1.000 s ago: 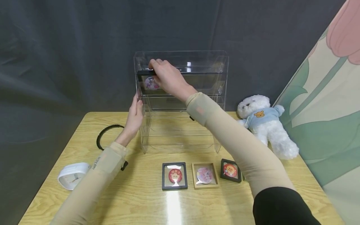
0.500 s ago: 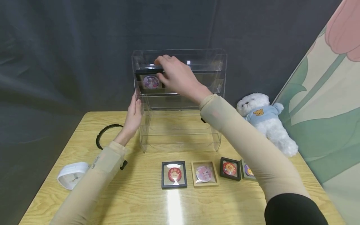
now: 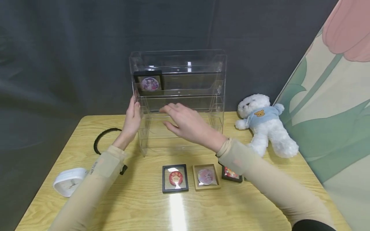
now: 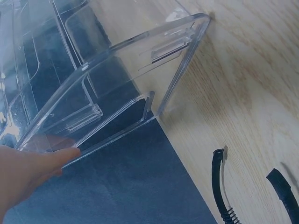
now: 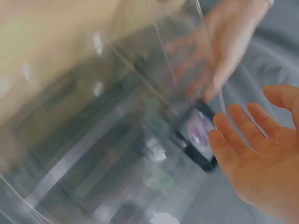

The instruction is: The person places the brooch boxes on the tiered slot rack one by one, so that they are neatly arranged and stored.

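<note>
a white clock [image 3: 70,180] stands on the table [image 3: 138,208]. the left hand's [image 3: 132,122] grip pinches the side of the clear rack [image 3: 190,85]. a black-framed badge [image 3: 150,84] sits at the left end of an upper tier. the right hand [image 3: 190,124], grip loosely spread and holding nothing, is before the rack's middle. farther right lies a white bear [image 3: 263,123].
</note>
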Tool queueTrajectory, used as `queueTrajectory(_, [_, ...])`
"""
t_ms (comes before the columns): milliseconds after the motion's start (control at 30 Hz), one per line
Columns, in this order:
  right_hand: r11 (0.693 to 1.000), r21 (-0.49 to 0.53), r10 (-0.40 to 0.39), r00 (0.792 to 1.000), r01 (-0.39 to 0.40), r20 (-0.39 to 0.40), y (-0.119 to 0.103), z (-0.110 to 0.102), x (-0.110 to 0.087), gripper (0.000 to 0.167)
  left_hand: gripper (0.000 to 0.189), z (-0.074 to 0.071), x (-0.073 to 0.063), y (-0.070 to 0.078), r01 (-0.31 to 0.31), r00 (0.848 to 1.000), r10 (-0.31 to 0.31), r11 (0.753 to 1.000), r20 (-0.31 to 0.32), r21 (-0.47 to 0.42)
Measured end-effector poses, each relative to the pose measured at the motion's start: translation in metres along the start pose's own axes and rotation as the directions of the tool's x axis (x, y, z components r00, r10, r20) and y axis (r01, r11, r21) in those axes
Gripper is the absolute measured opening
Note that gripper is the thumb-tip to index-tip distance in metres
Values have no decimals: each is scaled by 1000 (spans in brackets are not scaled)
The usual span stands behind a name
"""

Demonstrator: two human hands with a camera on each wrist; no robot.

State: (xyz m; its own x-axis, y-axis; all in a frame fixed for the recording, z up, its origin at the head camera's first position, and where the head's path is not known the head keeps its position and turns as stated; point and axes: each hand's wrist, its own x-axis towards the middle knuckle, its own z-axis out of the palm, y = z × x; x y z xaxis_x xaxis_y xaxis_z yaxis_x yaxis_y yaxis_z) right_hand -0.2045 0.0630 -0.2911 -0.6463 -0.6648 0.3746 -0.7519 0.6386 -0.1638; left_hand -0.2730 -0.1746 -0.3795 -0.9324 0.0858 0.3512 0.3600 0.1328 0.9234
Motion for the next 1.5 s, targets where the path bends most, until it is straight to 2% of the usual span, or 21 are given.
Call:
queueTrajectory(200, [997, 78, -27, 998, 22, 56, -5, 45, -32, 33, 57, -2, 0, -1, 11, 1000, -10, 1000, -9, 16])
queueTrajectory(400, [992, 125, -24, 988, 4, 155, -11, 86, -59, 32, 58, -2, -2, 2, 40, 999, -40, 998, -11, 40])
queueTrajectory(633, [992, 126, -13, 980, -12, 198, -14, 116, -78, 26, 57, 1, -1, 5, 14, 1000, -14, 1000, -9, 20])
queueTrajectory(800, [993, 119, -31, 973, 4, 227, -12, 127, -85, 25, 57, 0, -2, 4, 26, 1000, -26, 999, -9, 28])
queueTrajectory(1100, [991, 123, 21, 952, -61, 306, -11, 137, -94, 20, 57, 0, 0, 2, 23, 1000, -23, 1000, 0, 1])
queueTrajectory(1367, [994, 100, 2, 956, -32, 292, -11, 141, -96, 16, 58, -1, -1, 2, 45, 999, -45, 999, 2, 23])
queueTrajectory(1500, [995, 96, 5, 959, -33, 284, -11, 142, -96, 14, 58, 0, -1, 1, 31, 1000, -31, 999, -1, 17])
